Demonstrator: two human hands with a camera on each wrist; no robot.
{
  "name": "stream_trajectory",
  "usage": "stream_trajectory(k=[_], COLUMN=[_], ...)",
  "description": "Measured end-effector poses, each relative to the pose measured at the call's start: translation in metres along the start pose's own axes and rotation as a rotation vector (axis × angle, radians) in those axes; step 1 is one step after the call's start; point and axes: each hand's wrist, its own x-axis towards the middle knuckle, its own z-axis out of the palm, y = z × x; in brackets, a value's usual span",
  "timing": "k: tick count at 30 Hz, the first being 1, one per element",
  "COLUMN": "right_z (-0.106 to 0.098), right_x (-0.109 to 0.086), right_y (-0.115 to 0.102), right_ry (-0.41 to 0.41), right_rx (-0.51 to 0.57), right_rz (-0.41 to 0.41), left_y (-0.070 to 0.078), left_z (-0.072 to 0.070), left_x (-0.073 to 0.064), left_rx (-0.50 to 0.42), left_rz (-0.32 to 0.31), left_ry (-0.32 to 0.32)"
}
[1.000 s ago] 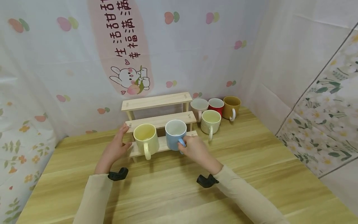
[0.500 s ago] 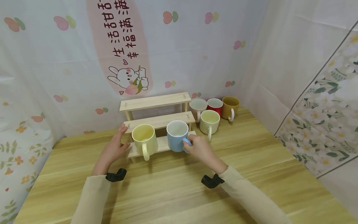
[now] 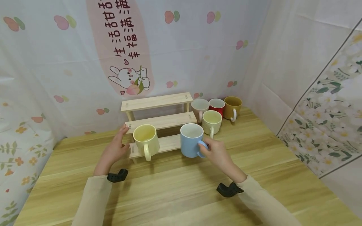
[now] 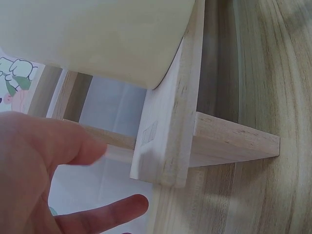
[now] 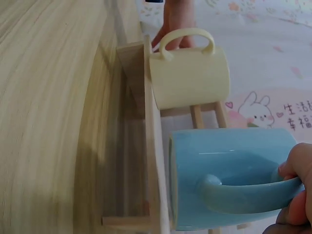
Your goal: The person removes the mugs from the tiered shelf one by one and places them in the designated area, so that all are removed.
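Observation:
By its handle, my right hand [image 3: 219,153] grips a light blue mug [image 3: 191,146], upright at the right end of the lowest tier of a three-tier wooden shelf [image 3: 169,142]. Whether the mug's base touches the board cannot be told. A pale yellow mug [image 3: 146,141] stands on the left part of that tier, its handle facing me; the right wrist view also shows this yellow mug [image 5: 190,78] beyond the blue one. At the shelf's left end, my left hand [image 3: 114,150] has its fingers extended at the middle tier's edge. In the left wrist view, the thumb and a finger [image 4: 107,212] pinch nothing.
Right of the shelf stand a pinkish-white mug [image 3: 200,105], a red mug [image 3: 217,106], a mustard mug [image 3: 233,108] and a pale green mug [image 3: 212,122]. Printed cloth [image 3: 181,56] hangs behind the wooden table [image 3: 175,194] and along its sides.
My right hand has carried the blue mug rightward, away from the yellow mug, and it looks slightly nearer the camera. The left hand stays at the shelf's left end.

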Motion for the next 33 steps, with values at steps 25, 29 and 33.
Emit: stream_trajectory(k=[25, 29, 33], right_z=[-0.068, -0.064, -0.06], right_x=[-0.006, -0.005, -0.004], right_y=[0.084, 0.104, 0.119], right_ry=[0.264, 0.272, 0.24], right_rx=[-0.266, -0.29, -0.312], right_rz=[0.011, 0.055, 0.12], left_y=[0.0, -0.002, -0.003], left_z=[-0.004, -0.003, -0.002], left_x=[0.001, 0.002, 0.002], left_rx=[0.028, 0.026, 0.027], left_rz=[-0.022, -0.022, -0.023], left_ry=[-0.027, -0.023, -0.022])
